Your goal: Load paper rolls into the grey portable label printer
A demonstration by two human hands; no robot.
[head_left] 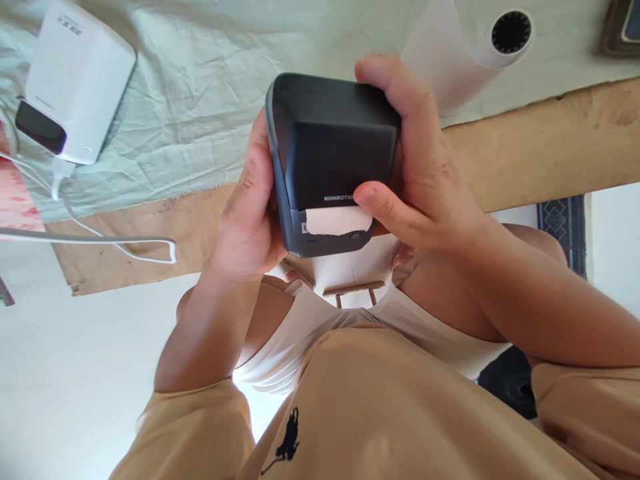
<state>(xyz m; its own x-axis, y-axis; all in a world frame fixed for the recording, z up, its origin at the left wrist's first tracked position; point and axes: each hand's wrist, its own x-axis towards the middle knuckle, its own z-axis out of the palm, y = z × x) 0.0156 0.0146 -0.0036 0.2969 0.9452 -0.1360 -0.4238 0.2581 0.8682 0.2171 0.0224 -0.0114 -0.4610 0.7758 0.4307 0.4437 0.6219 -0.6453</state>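
Both hands clamped the printer (330,157) from its sides, lifted off the desk (550,143) and above the lap, probably so the paper slot faced the person. Left hand (247,213) wrapped one side; right hand (425,167) gripped the other, thumb (380,203) resting at the slot on the label (336,220) sticking out. Printer was a dark, rounded box, NIIMBOT lettering inverted in view. White box (75,80) with cable (100,237) and paper roll (475,47) sat on the cloth (210,100), well apart.
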